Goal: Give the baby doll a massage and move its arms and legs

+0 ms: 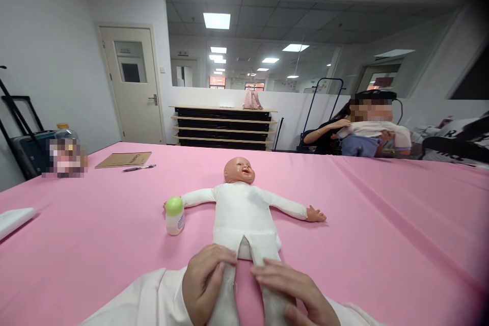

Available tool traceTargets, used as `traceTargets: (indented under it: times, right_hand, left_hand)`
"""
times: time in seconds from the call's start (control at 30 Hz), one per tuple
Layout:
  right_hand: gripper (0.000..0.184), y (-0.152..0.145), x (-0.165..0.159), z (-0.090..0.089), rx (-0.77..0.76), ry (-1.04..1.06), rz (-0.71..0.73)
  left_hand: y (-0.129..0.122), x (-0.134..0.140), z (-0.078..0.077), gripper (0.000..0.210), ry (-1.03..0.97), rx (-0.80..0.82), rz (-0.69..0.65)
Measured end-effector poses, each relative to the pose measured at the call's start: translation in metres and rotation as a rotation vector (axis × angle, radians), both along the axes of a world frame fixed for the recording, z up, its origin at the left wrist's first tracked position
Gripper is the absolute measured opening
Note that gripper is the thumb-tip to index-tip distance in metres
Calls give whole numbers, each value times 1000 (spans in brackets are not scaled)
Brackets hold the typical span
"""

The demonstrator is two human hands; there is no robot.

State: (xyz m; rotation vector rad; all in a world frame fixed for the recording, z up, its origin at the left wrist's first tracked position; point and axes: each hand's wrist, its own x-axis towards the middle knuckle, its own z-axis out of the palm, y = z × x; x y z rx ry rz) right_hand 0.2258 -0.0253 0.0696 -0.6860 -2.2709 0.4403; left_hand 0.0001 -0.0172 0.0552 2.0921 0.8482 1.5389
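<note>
A baby doll [244, 214] in a white cloth body lies on its back on the pink-covered table [362, 260], arms spread and head away from me. My left hand [206, 280] is closed round the doll's leg on the left, its fingers curled over the upper part. Across the other leg lies my right hand [296, 288], fingers over the top and thumb bent in at the side, slightly blurred. Beside the doll's hand on the left stands a small clear bottle [175, 218] with a green cap. The lower ends of both legs run out of view.
A brown notebook [123, 159] and a pen [139, 168] lie at the far left. Near the left edge are a white flat object [13, 221] and a yellow-capped bottle [63, 135]. Beyond the table at right, another person [328, 132] holds up small clothes [376, 137].
</note>
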Motion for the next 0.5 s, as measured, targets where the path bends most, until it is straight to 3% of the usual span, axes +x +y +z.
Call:
traceTargets:
  times: [0.1,0.23,0.37,0.5]
  right_hand:
    - [50,8,1,-5,38,-85,-118]
    - [57,16,-5,-16,60,-210,-207]
    - [51,16,-7,-20,117,-283,-188]
    - [40,11,-8,-11,161,-303,-68]
  left_hand:
    - [10,0,-6,31,126,-60,89]
    - [15,1,-16,38,302,-89,61]
    - [12,3,-17,29,343,-73,41]
    - [9,4,-16,26,326,-55,0]
